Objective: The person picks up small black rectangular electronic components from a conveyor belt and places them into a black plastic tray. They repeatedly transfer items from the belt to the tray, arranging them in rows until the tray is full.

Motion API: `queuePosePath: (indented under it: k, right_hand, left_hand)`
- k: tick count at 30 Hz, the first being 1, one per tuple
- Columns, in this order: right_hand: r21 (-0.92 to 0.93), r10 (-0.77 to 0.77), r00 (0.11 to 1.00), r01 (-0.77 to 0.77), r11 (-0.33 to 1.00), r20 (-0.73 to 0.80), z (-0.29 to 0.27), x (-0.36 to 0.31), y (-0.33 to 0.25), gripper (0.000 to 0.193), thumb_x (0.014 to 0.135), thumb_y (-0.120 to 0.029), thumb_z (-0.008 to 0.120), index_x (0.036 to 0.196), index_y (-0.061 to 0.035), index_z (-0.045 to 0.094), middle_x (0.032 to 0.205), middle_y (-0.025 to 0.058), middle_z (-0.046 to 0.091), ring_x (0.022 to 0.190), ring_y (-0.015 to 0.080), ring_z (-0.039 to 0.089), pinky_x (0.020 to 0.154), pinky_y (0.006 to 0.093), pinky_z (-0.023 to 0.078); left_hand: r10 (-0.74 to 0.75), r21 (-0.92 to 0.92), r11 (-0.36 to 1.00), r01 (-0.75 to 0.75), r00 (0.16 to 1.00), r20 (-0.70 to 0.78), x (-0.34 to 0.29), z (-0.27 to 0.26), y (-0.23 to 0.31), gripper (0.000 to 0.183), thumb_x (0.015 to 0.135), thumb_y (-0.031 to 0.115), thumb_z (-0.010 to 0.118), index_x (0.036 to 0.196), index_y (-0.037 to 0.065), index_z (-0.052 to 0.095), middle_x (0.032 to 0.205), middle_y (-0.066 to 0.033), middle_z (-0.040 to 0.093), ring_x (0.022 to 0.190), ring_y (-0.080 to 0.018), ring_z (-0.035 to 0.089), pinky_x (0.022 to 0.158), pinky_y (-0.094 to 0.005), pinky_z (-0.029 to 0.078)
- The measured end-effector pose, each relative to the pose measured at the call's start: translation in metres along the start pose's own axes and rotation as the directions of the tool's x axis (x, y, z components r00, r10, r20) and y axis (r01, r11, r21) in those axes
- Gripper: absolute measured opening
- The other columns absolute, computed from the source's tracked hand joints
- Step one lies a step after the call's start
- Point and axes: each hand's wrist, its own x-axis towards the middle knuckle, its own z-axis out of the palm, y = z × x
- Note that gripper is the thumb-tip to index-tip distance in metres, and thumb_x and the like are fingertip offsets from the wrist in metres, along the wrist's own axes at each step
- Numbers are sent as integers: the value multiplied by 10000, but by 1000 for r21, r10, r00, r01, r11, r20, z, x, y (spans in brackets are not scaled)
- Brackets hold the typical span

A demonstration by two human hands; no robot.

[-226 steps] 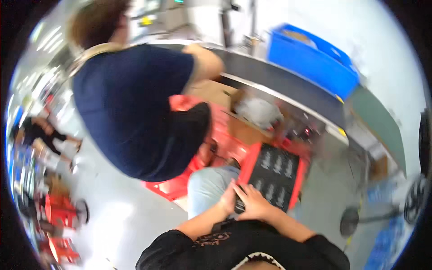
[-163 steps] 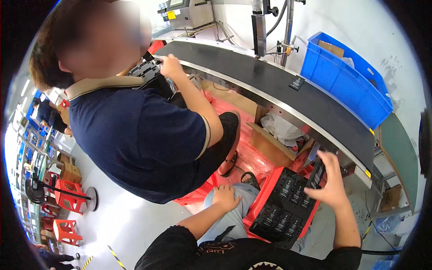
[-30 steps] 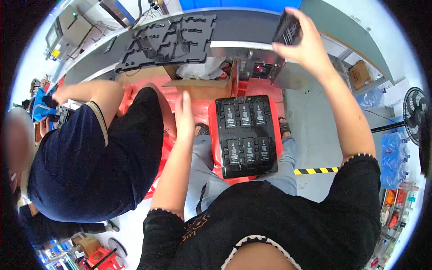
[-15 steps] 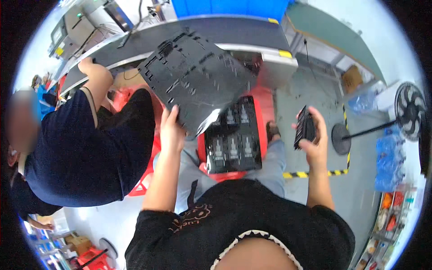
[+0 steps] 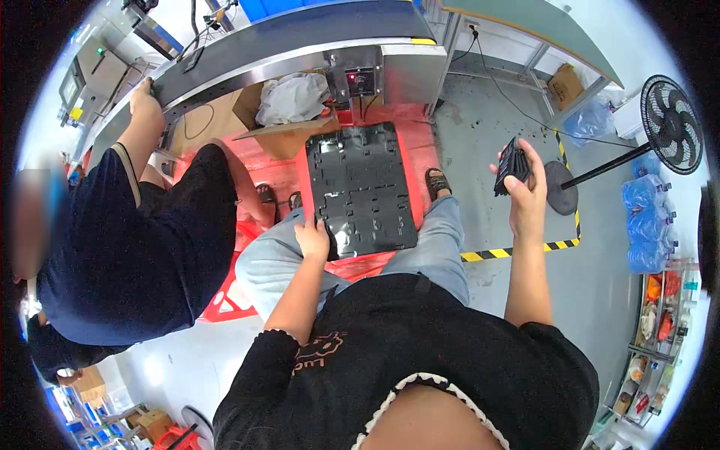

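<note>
A black moulded plastic tray [image 5: 361,187] lies flat on a red stool [image 5: 358,264] between my knees. My left hand [image 5: 313,237] grips the tray's near left corner. Out to the right, over the grey floor, my right hand [image 5: 523,187] is shut on a small stack of black flat parts [image 5: 512,164]. The parts that sat in the lower tray are hidden under the top tray.
A conveyor belt [image 5: 300,34] runs across the top, with a control box with a red light [image 5: 358,76] at its end. A cardboard box holding a grey bag [image 5: 292,101] sits below it. A person in a dark blue shirt [image 5: 127,240] reaches to the belt at left. A standing fan [image 5: 670,126] is at right.
My left hand has lowered the empty black tray from mid-air onto the tray of parts on the stool. My right hand stays out to the right with the black parts.
</note>
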Motion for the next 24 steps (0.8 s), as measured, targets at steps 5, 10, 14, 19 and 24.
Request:
queuePosePath:
  k: [5, 10, 14, 19, 24]
  right_hand:
    - [-99, 45, 996, -53, 994, -81, -20, -15, 9, 713, 729, -181, 685, 1347, 36, 404, 1183, 156, 518, 1106, 237, 546, 941, 434, 507]
    - [-38, 116, 985, -122, 992, -129, -36, -11, 28, 716, 720, -113, 712, 1352, 13, 399, 1160, 117, 508, 1084, 209, 531, 931, 381, 501]
    - [-107, 157, 975, -174, 979, -154, -36, 5, 35, 731, 707, -101, 726, 1355, 2, 403, 1167, 113, 505, 1088, 204, 527, 928, 353, 482]
    - [-311, 87, 988, -122, 943, -125, -45, 81, 32, 763, 684, -100, 761, 1355, -10, 408, 1200, 118, 501, 1100, 194, 515, 930, 340, 461]
    - [-725, -258, 958, 263, 637, 121, -52, 253, 31, 865, 612, -260, 842, 1334, -8, 439, 1258, 176, 515, 1168, 281, 508, 998, 387, 414]
  left_hand:
    - [-181, -154, 973, 172, 983, -42, -6, 22, -5, 386, 903, 225, 550, 1278, 135, 568, 1007, -275, 564, 963, -413, 538, 882, -458, 435]
    - [-411, -120, 907, 403, 910, -50, -9, 20, 10, 390, 902, 263, 573, 1290, 239, 566, 1090, -250, 532, 998, -408, 531, 871, -485, 450]
    - [-609, -19, 793, 609, 793, -1, -7, 0, 54, 471, 883, 289, 595, 1343, 275, 499, 1200, -203, 478, 1116, -391, 473, 879, -534, 438]
    - [-215, 126, 967, 222, 975, -60, -12, 1, 52, 691, 853, 346, 600, 1417, 41, 340, 1432, -244, 311, 1332, -432, 290, 1072, -569, 255]
    - [455, 203, 840, -502, 858, 237, 32, -24, 99, 656, 854, 407, 578, 1414, 118, 395, 1497, -241, 241, 1406, -414, 175, 1122, -596, 88]
